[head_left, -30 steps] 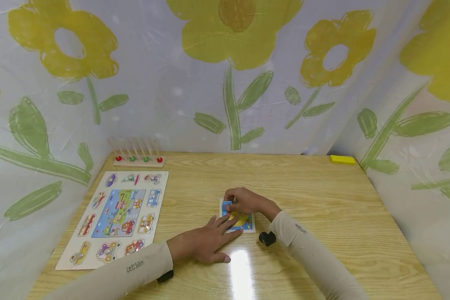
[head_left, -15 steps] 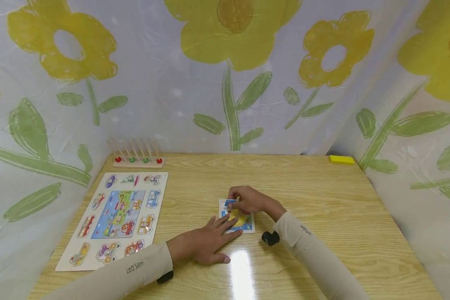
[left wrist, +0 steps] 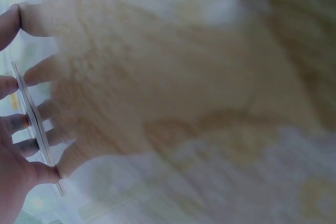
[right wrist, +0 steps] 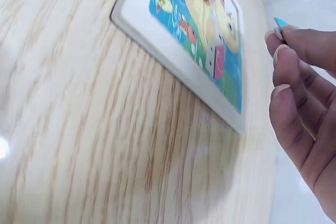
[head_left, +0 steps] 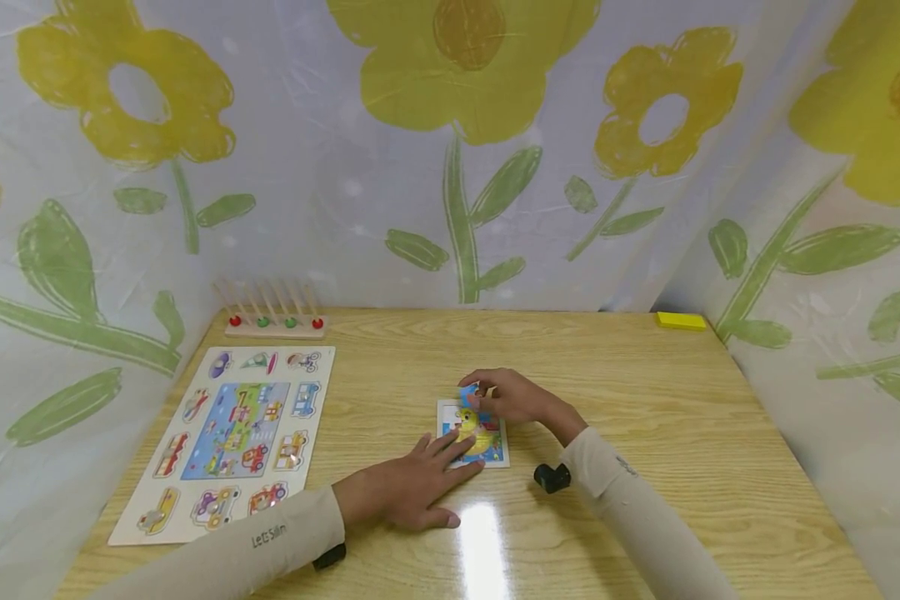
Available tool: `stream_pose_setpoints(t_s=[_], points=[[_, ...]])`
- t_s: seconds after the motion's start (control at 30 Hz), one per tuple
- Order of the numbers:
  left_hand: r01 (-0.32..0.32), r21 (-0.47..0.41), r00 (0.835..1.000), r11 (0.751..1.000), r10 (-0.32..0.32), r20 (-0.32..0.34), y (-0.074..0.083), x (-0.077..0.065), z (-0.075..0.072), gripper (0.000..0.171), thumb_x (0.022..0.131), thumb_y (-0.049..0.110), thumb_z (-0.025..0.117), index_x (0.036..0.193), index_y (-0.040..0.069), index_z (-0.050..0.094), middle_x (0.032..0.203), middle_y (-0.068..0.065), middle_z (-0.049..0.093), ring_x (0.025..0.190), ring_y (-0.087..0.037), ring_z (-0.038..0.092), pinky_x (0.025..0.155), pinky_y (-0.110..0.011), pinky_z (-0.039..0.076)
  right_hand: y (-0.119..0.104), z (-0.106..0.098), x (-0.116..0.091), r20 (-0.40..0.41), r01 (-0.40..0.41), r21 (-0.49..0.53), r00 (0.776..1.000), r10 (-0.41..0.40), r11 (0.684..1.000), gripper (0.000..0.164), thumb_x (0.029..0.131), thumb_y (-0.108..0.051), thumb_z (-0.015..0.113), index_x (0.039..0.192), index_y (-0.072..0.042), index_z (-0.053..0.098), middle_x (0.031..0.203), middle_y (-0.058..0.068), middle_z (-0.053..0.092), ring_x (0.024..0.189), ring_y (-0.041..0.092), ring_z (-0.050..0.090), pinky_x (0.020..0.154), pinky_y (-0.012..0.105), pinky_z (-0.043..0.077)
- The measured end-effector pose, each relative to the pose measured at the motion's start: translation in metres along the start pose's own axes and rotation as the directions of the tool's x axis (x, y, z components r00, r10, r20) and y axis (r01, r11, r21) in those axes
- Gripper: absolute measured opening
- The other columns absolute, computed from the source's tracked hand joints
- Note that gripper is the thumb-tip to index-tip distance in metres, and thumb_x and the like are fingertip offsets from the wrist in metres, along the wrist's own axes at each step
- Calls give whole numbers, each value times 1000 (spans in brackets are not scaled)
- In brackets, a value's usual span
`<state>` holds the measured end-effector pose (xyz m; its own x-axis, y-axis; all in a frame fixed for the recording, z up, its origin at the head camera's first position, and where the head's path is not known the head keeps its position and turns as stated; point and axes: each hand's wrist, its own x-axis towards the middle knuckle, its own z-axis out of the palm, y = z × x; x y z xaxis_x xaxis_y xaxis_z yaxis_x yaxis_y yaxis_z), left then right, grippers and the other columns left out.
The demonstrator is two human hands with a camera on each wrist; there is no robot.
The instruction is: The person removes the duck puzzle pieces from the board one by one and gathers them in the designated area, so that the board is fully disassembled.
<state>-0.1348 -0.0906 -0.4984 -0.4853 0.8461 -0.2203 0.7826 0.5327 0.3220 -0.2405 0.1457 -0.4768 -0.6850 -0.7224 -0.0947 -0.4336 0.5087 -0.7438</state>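
A small square jigsaw puzzle with a yellow duck picture lies in a white frame (head_left: 441, 417) mid-table. My left hand (head_left: 422, 490), fingers straight and spread, rests over its lower left part. Just above the frame's far edge, my right hand (head_left: 513, 395) pinches a blue puzzle piece (head_left: 468, 394) between thumb and fingers. Only the blue tip of the puzzle piece (right wrist: 281, 22) shows in the right wrist view, beyond the fingertips. White backing shows in the puzzle's upper left. The left wrist view catches the frame (left wrist: 35, 124) edge-on beside the left fingers.
A large knobbed vehicle puzzle board (head_left: 307, 454) lies on the left, partly under the left sleeve. Behind it stands a wooden peg stand (head_left: 276, 331) with red and green beads. A yellow block (head_left: 681, 321) sits at the far right corner. Flower-print curtains enclose the table.
My right hand has lifted the blue puzzle piece out of the frame's upper left and moved slightly right and away. The left hand has stayed in place.
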Motion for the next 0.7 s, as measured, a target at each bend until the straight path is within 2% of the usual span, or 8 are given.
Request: stream_pose_setpoints(t_s=[0.13, 0.33, 0.43, 0.57, 0.7], points=[[4, -1, 1000, 1000, -4, 1, 0, 0, 0, 75, 102, 58, 43, 162, 20, 19, 169, -13, 9, 155, -41, 6, 115, -67, 25, 6, -3, -3, -23, -44, 48, 999, 45, 998, 27, 102, -16, 60, 127, -7, 57, 98, 10, 65, 67, 22, 64, 64, 28, 53], [1, 13, 1000, 1000, -1, -7, 1, 0, 0, 75, 102, 59, 42, 162, 20, 19, 169, -14, 9, 155, -41, 7, 115, -67, 26, 13, -6, -9, -57, -27, 40, 998, 29, 999, 32, 102, -15, 60, 133, -4, 60, 103, 12, 68, 81, 27, 68, 62, 27, 55], [5, 7, 1000, 1000, -5, 3, 1, 0, 0, 75, 103, 58, 42, 163, 20, 18, 169, -13, 8, 155, -40, 5, 116, -67, 24, 15, -8, -12, -71, -17, 45, 997, 20, 999, 32, 102, -14, 60, 132, -2, 60, 103, 12, 68, 83, 27, 68, 65, 27, 54], [10, -3, 1000, 1000, -10, 13, 1, 1, 0, 75, 103, 58, 43, 163, 21, 17, 170, -13, 7, 156, -40, 5, 116, -67, 24, 16, -9, -17, -91, -25, 55, 995, 30, 998, 28, 102, -13, 60, 128, -3, 59, 99, 12, 68, 75, 26, 66, 65, 27, 52], [4, -2, 1000, 1000, -4, 3, 0, 1, 1, 75, 103, 58, 42, 163, 20, 18, 169, -14, 8, 155, -41, 6, 115, -67, 25, 19, -10, -19, -89, -19, 39, 996, 22, 999, 34, 103, -13, 59, 134, -1, 59, 96, 15, 69, 63, 26, 61, 58, 27, 50]])
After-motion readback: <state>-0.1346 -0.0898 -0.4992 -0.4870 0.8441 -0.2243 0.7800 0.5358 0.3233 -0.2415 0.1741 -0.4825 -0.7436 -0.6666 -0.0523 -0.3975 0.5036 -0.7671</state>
